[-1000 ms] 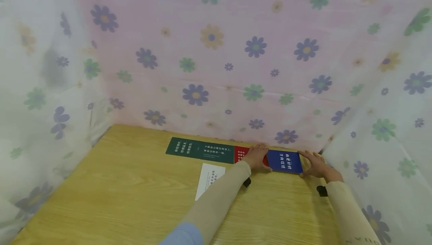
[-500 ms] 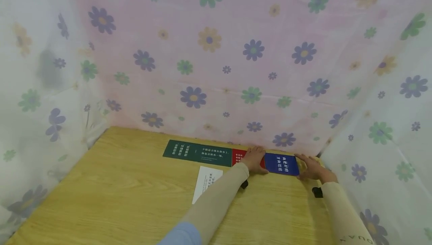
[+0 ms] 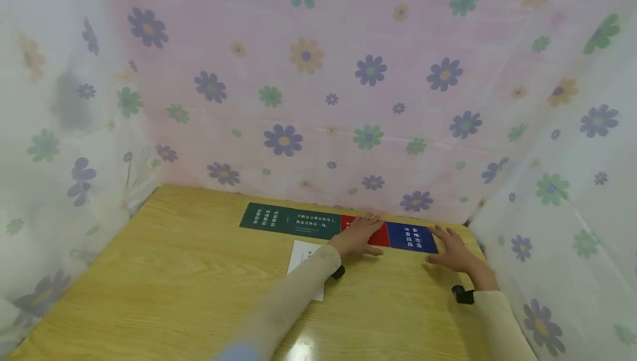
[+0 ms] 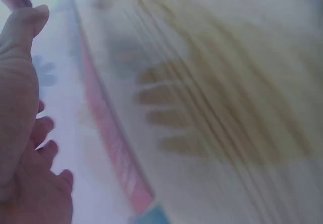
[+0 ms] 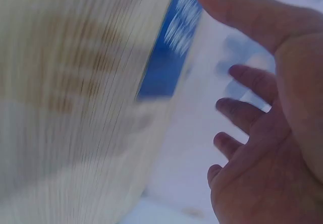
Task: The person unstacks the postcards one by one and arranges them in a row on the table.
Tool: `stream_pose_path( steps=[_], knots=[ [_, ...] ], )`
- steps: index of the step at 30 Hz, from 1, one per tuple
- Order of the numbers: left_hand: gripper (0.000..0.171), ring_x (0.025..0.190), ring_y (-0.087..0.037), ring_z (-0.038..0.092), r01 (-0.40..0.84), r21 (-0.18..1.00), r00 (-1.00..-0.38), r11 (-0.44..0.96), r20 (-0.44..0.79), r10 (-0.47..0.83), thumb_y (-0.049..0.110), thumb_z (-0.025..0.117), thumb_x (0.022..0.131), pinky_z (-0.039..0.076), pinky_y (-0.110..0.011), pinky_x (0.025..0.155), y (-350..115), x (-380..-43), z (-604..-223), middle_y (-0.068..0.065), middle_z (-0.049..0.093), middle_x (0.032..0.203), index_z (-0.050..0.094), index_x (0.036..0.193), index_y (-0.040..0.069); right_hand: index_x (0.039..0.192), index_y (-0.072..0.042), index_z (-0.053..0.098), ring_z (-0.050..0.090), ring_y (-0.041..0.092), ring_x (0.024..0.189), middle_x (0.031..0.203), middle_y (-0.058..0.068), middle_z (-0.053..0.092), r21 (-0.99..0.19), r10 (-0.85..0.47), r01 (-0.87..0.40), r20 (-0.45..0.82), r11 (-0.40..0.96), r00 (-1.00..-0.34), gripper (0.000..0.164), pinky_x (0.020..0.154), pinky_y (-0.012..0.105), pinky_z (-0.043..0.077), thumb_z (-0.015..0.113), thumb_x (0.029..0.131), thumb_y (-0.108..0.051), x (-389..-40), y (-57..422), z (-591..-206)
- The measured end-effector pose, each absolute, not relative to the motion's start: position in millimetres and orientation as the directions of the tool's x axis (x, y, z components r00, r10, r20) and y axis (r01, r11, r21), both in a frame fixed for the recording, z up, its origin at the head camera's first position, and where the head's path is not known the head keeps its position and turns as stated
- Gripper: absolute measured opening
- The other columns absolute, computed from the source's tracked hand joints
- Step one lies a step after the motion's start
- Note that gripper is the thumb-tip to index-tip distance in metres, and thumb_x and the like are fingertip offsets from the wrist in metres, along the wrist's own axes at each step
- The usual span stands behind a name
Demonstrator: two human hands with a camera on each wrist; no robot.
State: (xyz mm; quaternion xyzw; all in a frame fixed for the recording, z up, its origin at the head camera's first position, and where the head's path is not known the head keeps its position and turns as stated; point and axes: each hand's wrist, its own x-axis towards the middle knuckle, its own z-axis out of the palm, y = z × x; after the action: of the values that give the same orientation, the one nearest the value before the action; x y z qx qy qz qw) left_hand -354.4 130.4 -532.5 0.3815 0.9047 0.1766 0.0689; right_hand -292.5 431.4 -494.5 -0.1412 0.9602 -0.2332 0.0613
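Note:
A row of cards with white lettering lies along the back edge of the wooden table: two green cards [image 3: 316, 224] on the left, a red card [image 3: 381, 236] and a blue card [image 3: 413, 237] on the right. My left hand [image 3: 355, 236] hovers over the red card with spread fingers, hiding part of it. Beside the blue card's right end is my right hand [image 3: 453, 251], its fingers spread. Both wrist views show bare palms, with the red strip [image 4: 108, 128] near the left and the blue card [image 5: 161, 67] near the right.
Partly under my left sleeve [image 3: 293, 289] in the head view lies a white card [image 3: 300, 253] with print. Flower-patterned sheeting [image 3: 328, 73] rises behind the table [image 3: 199, 272] and along both sides. A small black device sits at each wrist.
My left hand has come off the red and blue cards and moved left toward me. My right hand has drawn slightly away from the blue card's end. The row of cards stays in line.

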Motion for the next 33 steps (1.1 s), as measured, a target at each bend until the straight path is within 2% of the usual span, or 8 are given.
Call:
stream_pose_path(
  steps=[4, 8, 14, 18, 26, 29, 33],
  knots=[
    [0.085, 0.158, -0.029, 0.013, 0.687, 0.362, -0.674, 0.63, -0.007, 0.739, 0.049, 0.067, 0.096, 0.013, -0.047, 0.129, 100.0, -336.8, -520.7, -0.007, 0.022, 0.17, 0.028, 0.161, 0.011, 0.151, 0.008, 0.039, 0.006, 0.065, 0.144, 0.159, 0.038, 0.022, -0.538, -0.334, -0.278, -0.007, 0.796, -0.943, 0.074, 0.105, 0.086, 0.014, 0.074, 0.093, -0.021, -272.4, 404.5, -497.3],
    [0.082, 0.158, -0.029, 0.014, 0.68, 0.34, -0.676, 0.65, -0.052, 0.735, 0.048, 0.067, 0.097, 0.016, -0.049, 0.128, 71.9, -315.9, -517.1, -0.007, 0.025, 0.169, 0.031, 0.16, 0.01, 0.15, 0.008, 0.04, 0.008, 0.063, 0.145, 0.159, 0.036, 0.025, -0.565, -0.39, -0.329, 0.013, 0.756, -0.921, 0.071, 0.107, 0.085, 0.016, 0.073, 0.094, -0.021, -249.4, 372.0, -505.8],
    [0.077, 0.157, -0.029, 0.015, 0.643, 0.387, -0.685, 0.661, -0.095, 0.722, 0.048, 0.063, 0.099, 0.017, -0.051, 0.128, 28.9, -283.6, -519.7, -0.006, 0.027, 0.168, 0.033, 0.16, 0.012, 0.155, 0.002, 0.036, 0.009, 0.056, 0.15, 0.164, 0.029, 0.024, -0.578, -0.493, -0.36, -0.086, 0.732, -0.866, 0.075, 0.113, 0.079, 0.016, 0.07, 0.097, -0.032, -222.2, 320.6, -522.5],
    [0.072, 0.156, -0.03, 0.02, 0.635, 0.383, -0.699, 0.671, -0.086, 0.71, 0.046, 0.061, 0.1, 0.02, -0.051, 0.127, 2.3, -268.0, -523.8, -0.007, 0.031, 0.166, 0.036, 0.158, 0.011, 0.157, -0.002, 0.034, 0.008, 0.052, 0.152, 0.166, 0.024, 0.022, -0.595, -0.565, -0.381, -0.153, 0.708, -0.81, 0.077, 0.116, 0.076, 0.015, 0.067, 0.098, -0.039, -205.4, 287.2, -523.8],
    [0.062, 0.154, -0.031, 0.027, 0.565, 0.392, -0.76, 0.726, -0.094, 0.643, 0.04, 0.058, 0.103, 0.022, -0.053, 0.126, -37.3, -249.1, -527.4, -0.007, 0.04, 0.162, 0.042, 0.156, 0.011, 0.162, -0.022, 0.029, 0.011, 0.037, 0.157, 0.17, 0.003, 0.021, -0.59, -0.668, -0.439, -0.247, 0.678, -0.702, 0.078, 0.122, 0.064, 0.021, 0.059, 0.098, -0.054, -171.7, 227.6, -518.0],
    [0.061, 0.154, -0.031, 0.026, 0.558, 0.383, -0.77, 0.736, -0.093, 0.631, 0.041, 0.055, 0.104, 0.021, -0.053, 0.126, -46.7, -245.5, -528.4, -0.007, 0.039, 0.163, 0.042, 0.156, 0.012, 0.163, -0.028, 0.026, 0.011, 0.035, 0.157, 0.17, 0.0, 0.02, -0.576, -0.702, -0.477, -0.258, 0.664, -0.664, 0.077, 0.122, 0.062, 0.025, 0.056, 0.098, -0.057, -163.6, 210.7, -518.6],
    [0.061, 0.156, -0.031, 0.022, 0.549, 0.374, -0.781, 0.748, -0.09, 0.618, 0.042, 0.053, 0.105, 0.019, -0.053, 0.127, -55.2, -243.3, -528.8, -0.005, 0.036, 0.164, 0.041, 0.157, 0.014, 0.163, -0.03, 0.024, 0.013, 0.034, 0.157, 0.17, -0.002, 0.02, -0.548, -0.712, -0.508, -0.26, 0.665, -0.652, 0.078, 0.12, 0.062, 0.028, 0.054, 0.098, -0.061, -158.2, 195.7, -521.2]
  ],
)
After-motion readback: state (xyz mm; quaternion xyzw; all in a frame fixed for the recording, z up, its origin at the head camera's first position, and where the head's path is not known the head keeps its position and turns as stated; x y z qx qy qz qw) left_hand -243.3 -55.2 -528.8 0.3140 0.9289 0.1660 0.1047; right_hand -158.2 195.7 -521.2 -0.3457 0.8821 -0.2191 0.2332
